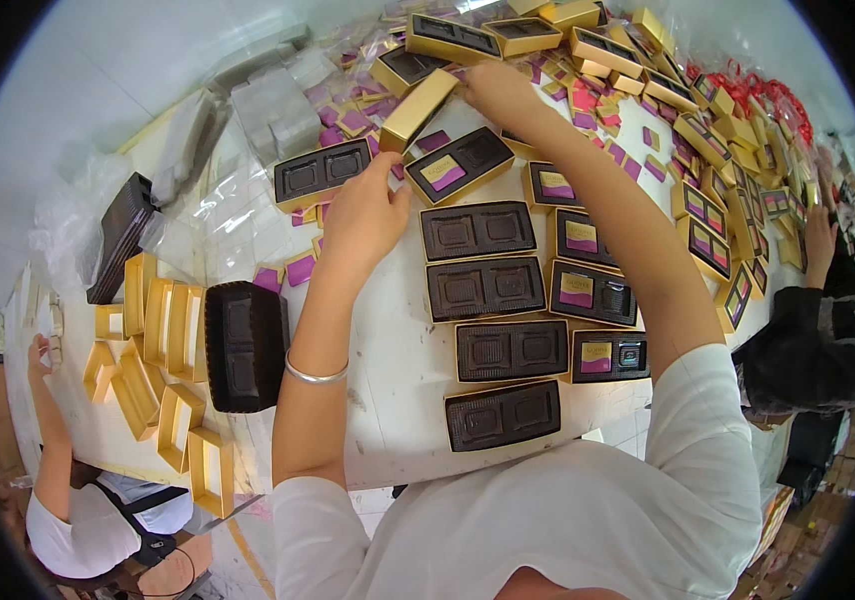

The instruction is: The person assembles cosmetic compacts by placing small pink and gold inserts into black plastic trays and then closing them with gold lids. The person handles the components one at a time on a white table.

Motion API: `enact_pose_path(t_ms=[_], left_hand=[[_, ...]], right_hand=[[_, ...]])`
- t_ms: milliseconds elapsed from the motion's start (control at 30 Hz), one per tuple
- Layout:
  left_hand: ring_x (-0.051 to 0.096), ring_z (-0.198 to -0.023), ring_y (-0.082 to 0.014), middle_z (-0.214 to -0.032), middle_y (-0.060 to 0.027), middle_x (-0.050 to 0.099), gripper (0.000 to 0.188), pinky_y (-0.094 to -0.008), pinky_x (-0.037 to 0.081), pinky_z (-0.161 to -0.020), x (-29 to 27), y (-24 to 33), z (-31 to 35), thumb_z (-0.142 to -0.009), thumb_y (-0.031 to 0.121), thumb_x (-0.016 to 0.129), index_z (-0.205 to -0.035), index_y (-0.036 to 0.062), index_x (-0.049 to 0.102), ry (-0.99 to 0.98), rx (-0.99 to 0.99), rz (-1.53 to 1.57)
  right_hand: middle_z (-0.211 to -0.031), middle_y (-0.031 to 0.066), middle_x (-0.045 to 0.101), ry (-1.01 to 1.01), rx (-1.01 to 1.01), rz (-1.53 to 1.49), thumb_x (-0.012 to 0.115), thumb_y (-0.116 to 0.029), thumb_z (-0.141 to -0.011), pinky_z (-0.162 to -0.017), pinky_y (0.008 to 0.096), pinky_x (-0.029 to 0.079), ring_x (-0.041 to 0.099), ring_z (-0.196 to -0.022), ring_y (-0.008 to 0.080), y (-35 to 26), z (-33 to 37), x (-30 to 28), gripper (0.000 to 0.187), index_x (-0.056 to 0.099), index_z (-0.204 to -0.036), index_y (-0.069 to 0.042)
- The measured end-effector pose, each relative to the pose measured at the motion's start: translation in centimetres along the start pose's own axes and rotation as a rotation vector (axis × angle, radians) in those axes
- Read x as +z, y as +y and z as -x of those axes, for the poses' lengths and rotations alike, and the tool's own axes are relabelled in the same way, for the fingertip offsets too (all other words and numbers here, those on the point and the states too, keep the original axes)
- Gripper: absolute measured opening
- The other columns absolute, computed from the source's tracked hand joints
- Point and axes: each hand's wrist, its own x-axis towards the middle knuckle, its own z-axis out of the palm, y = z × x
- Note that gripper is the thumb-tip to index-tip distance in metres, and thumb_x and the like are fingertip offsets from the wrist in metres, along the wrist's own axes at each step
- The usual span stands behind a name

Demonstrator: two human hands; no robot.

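Observation:
At the far middle of the table, a gold box point(418, 108) is tilted up between my two hands. My left hand point(368, 210) grips its near end, with a silver bangle on the wrist. My right hand point(503, 92) is closed at its far end; its fingertips are partly hidden. Just beneath lies a gold box with a dark tray point(478, 152) and one purple-and-gold packet in it. Left of it sits another gold box with a bare dark tray point(323, 170). Nearer me, several trayed boxes point(513, 348) form a column, beside boxes holding packets point(594, 290).
Loose purple and gold packets point(353, 120) scatter across the back. Gold box sleeves point(186, 320) and stacked dark trays point(248, 345) stand at left, with clear plastic point(273, 110) behind. Filled boxes point(703, 245) crowd the right. Other people's hands point(40, 352) show at both sides.

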Motion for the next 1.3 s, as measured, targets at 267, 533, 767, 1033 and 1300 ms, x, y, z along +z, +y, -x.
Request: enact_pose_path(t_ms=[267,533,767,1033,1300], left_hand=[[0.056,-0.066,-0.0101,-0.079,-0.0071,0.062,0.042,-0.0256,0.046,-0.060,-0.2,1.8,0.3,-0.085,0.028,0.063,-0.114,-0.0012,0.054,-0.026,0.072,0.670],[0.053,-0.067,-0.0050,-0.078,0.0010,0.059,0.024,-0.0183,0.043,-0.061,-1.9,1.9,1.0,-0.086,0.016,0.061,-0.105,0.0009,0.062,-0.438,0.022,0.879],[0.053,-0.063,-0.0067,-0.071,-0.0007,0.056,0.023,-0.0207,0.044,-0.053,-1.5,1.0,0.8,-0.089,0.020,0.057,-0.108,0.0063,0.059,-0.326,0.043,0.180],[0.052,-0.057,-0.0097,-0.066,-0.0026,0.054,0.024,-0.0236,0.045,-0.053,-1.0,0.5,1.2,-0.089,0.014,0.054,-0.112,0.0085,0.047,-0.518,-0.041,0.267],[0.049,-0.059,-0.0095,-0.066,-0.0032,0.050,0.038,-0.0247,0.039,-0.053,-0.8,0.6,0.8,-0.078,0.007,0.068,-0.110,0.0078,0.047,-0.495,0.104,0.135]], right_hand=[[-0.080,0.0036,0.063,-0.218,0.296,-1.405,0.060,-0.014,-0.085,-0.067,0.0228,0.049,0.059,-0.069,0.0094,-3.3,8.0,-7.0,0.025,0.061,-0.106,0.000],[-0.089,0.0088,0.059,0.019,-0.414,-0.805,0.067,-0.003,-0.077,-0.071,0.0301,0.048,0.059,-0.083,0.0210,-6.8,13.0,-9.0,0.035,0.058,-0.110,-0.003],[-0.075,0.0081,0.050,0.131,-0.490,-0.474,0.066,-0.007,-0.074,-0.061,0.0349,0.043,0.053,-0.069,0.0253,-7.5,14.9,-4.5,0.029,0.062,-0.102,-0.003],[-0.074,0.0049,0.051,-0.034,-0.255,-0.664,0.068,-0.015,-0.076,-0.067,0.0342,0.041,0.053,-0.070,0.0228,-8.5,13.8,-3.4,0.014,0.064,-0.086,-0.007],[-0.073,0.0041,0.064,-0.403,-0.176,-0.650,0.069,-0.020,-0.073,-0.070,0.0325,0.046,0.063,-0.074,0.0211,-8.0,11.0,-3.6,0.016,0.067,-0.085,-0.010]])
